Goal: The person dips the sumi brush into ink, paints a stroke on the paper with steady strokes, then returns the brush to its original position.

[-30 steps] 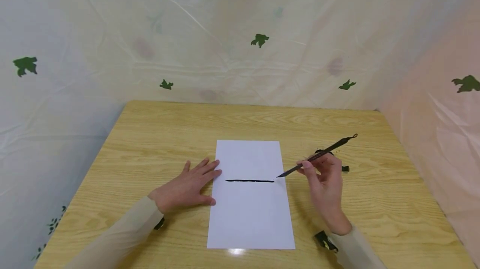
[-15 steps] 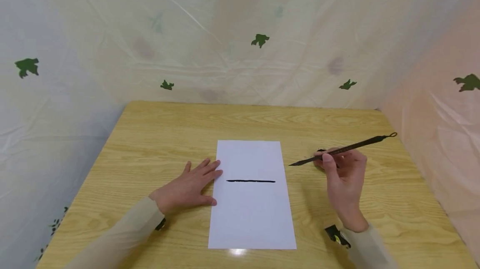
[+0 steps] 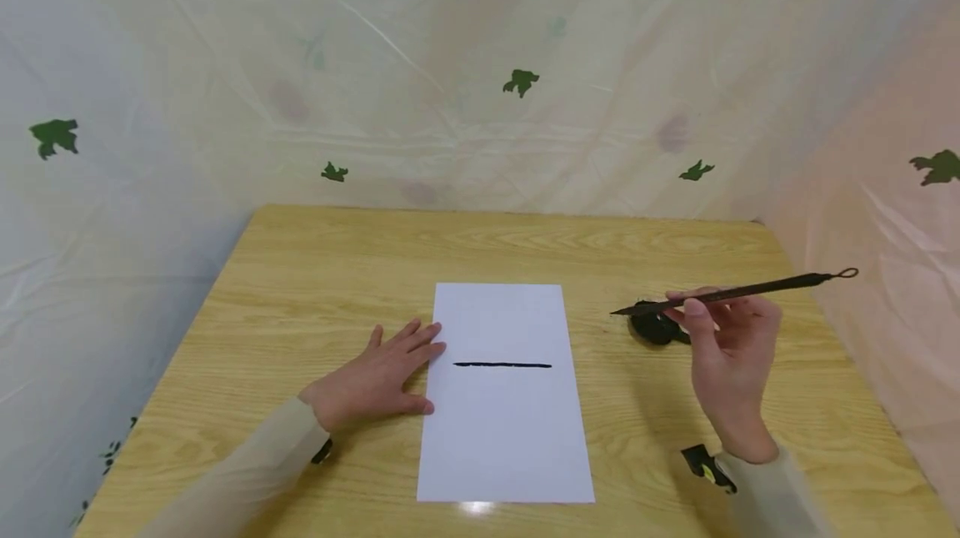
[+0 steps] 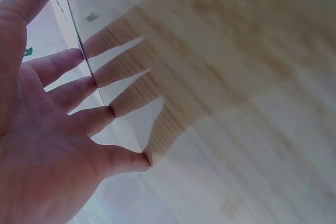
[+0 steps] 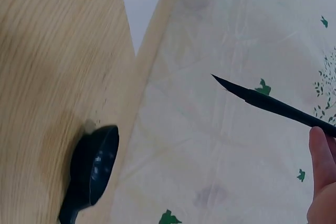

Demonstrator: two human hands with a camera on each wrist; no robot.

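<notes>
My left hand [image 3: 372, 379] lies flat with fingers spread, its fingertips and thumb on the left edge of a white sheet of paper [image 3: 504, 438]. One black horizontal stroke [image 3: 502, 365] crosses the middle of the sheet. To the right of the paper, my right hand [image 3: 733, 367] pinches a dark ink brush [image 3: 757, 289] by its handle, above the table. The brush lies nearly level, its pointed bristles [image 5: 231, 86] toward the left and its looped end to the right. Below the brush sits a small black round dish with a handle [image 3: 654, 326], partly covered by the hand.
The wood-grain table [image 3: 337, 263] ends at a pale curtain [image 3: 420, 104] with green bird shapes, which also hangs at both sides. Small dark specks lie beside the black dish. A black wrist strap [image 3: 705, 468] shows at my right cuff.
My right hand has moved right with the brush, away from the paper's edge, and the brush has tipped closer to level. The black dish has come into view. My left hand stays put.
</notes>
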